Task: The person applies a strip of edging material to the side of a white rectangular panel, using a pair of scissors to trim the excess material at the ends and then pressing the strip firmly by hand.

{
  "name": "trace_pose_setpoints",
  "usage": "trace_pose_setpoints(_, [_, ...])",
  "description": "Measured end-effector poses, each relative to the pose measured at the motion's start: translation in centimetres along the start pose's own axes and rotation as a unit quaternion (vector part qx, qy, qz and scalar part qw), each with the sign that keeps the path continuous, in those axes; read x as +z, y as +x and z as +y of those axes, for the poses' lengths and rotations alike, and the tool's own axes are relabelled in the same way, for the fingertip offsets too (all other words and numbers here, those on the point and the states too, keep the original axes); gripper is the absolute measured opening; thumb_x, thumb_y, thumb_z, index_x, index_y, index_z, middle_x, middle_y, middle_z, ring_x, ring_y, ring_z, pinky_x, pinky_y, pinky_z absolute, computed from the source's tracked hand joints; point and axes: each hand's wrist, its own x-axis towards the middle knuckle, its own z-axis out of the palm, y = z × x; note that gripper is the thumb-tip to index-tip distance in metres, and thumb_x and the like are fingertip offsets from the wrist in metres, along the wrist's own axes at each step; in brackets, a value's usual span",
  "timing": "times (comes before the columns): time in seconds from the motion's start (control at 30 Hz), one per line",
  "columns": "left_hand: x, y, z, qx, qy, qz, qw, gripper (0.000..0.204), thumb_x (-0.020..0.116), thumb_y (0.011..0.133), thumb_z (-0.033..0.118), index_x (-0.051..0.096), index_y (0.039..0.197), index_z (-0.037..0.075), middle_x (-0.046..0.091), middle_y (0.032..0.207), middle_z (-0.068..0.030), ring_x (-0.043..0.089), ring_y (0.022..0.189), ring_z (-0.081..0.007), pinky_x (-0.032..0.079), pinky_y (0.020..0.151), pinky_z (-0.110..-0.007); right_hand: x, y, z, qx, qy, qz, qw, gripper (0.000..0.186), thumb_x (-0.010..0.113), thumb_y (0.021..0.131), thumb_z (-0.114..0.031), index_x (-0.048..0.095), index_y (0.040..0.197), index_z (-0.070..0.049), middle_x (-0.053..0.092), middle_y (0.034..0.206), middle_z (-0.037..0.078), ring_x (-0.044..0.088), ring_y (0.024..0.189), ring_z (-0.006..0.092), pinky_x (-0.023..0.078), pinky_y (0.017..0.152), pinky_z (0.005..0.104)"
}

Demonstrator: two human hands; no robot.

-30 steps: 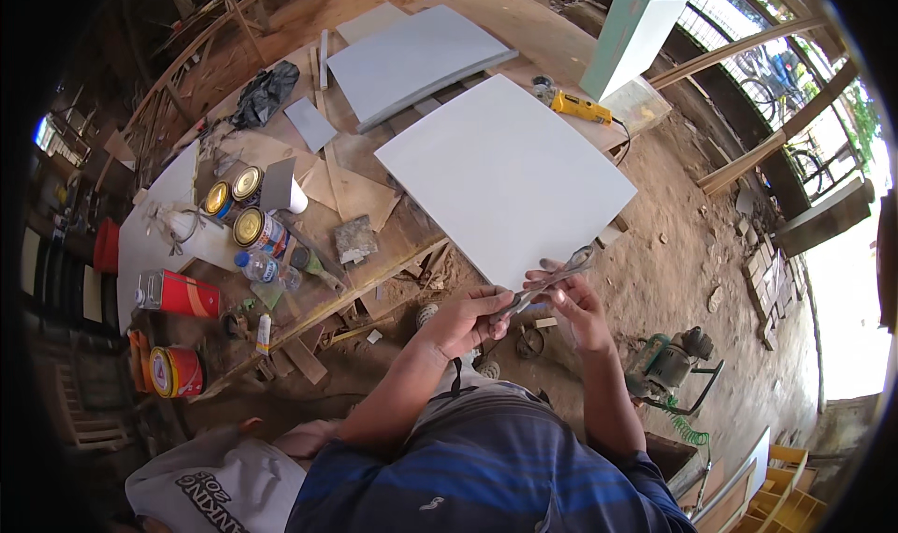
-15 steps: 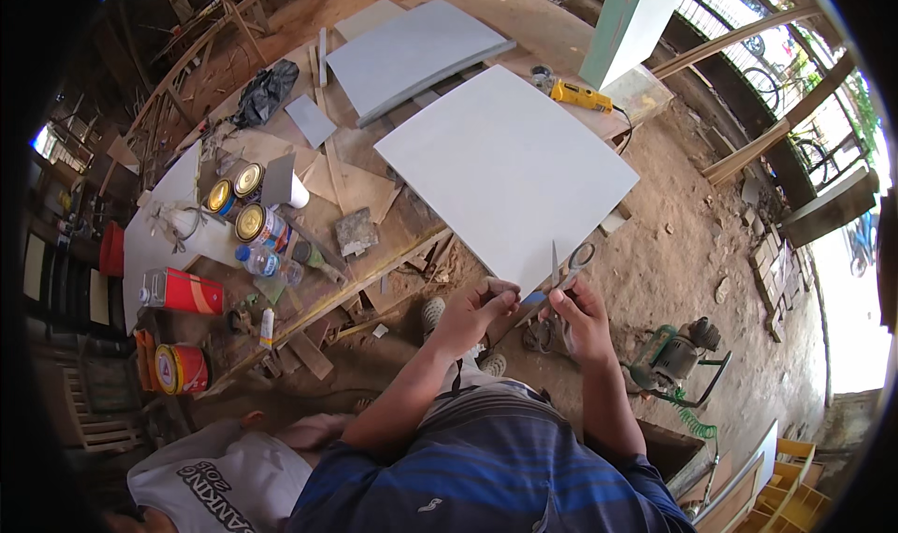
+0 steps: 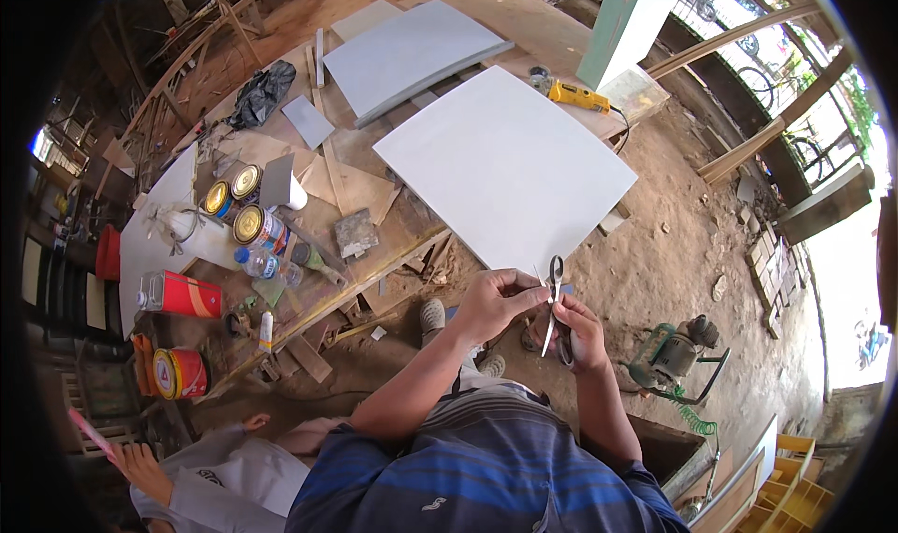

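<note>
My left hand (image 3: 496,304) is raised in front of the large white board (image 3: 505,159), its thumb and fingers closed on a pair of open scissors (image 3: 555,294). My right hand (image 3: 580,336) grips the same scissors just to the right and a little lower, fingers curled round a handle. One black-rimmed handle loop sticks up and a blade points down. The white board lies on the cluttered worktable (image 3: 393,257), its near corner behind my hands.
Paint cans (image 3: 248,222), a plastic bottle (image 3: 257,262) and a red can (image 3: 192,294) sit left. A yellow power tool (image 3: 575,94) and green-white block (image 3: 617,32) are behind. A compressor (image 3: 678,355) stands right. A co-worker's hand (image 3: 140,467) holds something pink (image 3: 89,430).
The scissors have turned between my hands, and my left hand has shifted up and right onto them. The co-worker has raised a hand with a pink object into view.
</note>
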Motion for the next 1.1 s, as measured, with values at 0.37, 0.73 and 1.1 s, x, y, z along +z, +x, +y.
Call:
trace_pose_setpoints(0.37, [-0.8, 0.1, -1.2, 0.017, -0.115, -0.054, 0.992, 0.022, 0.07, 0.098, 0.017, 0.07, 0.11, -0.002, 0.073, 0.1, -0.0069, 0.069, 0.094, -0.0114, 0.058, 0.086, -0.028, -0.9, -0.2, 0.2, 0.085, 0.144, -0.053, 0.984, 0.027, 0.048, 0.105, -0.025, 0.062, 0.104, -0.001, 0.054, 0.065, 0.006, 0.049, 0.049, 0.0176, 0.044, 0.057, 0.0343])
trace_pose_setpoints(0.73, [-1.0, -0.6, -3.5, -0.087, -0.276, 0.108, 0.951, 0.021, 0.069, 0.099, 0.025, 0.072, 0.102, 0.005, 0.074, 0.095, -0.0062, 0.069, 0.082, -0.0126, 0.057, 0.077, -0.028, -1.6, 0.2, 2.6, -0.144, -0.062, 0.046, 0.986, 0.028, 0.056, 0.101, -0.016, 0.061, 0.12, 0.004, 0.068, 0.114, 0.014, 0.065, 0.098, 0.0238, 0.048, 0.092, 0.0344])
trace_pose_setpoints(1.1, [-4.9, -0.2, -11.6, -0.213, -0.163, 0.052, 0.962, 0.035, 0.075, 0.094, 0.035, 0.069, 0.105, 0.002, 0.071, 0.093, -0.0032, 0.059, 0.067, -0.008, 0.048, 0.061, -0.024, -2.2, 0.5, 2.5, -0.207, -0.08, 0.227, 0.948, 0.011, 0.056, 0.103, -0.012, 0.061, 0.106, -0.003, 0.069, 0.098, 0.008, 0.068, 0.091, 0.0193, 0.055, 0.084, 0.0367])
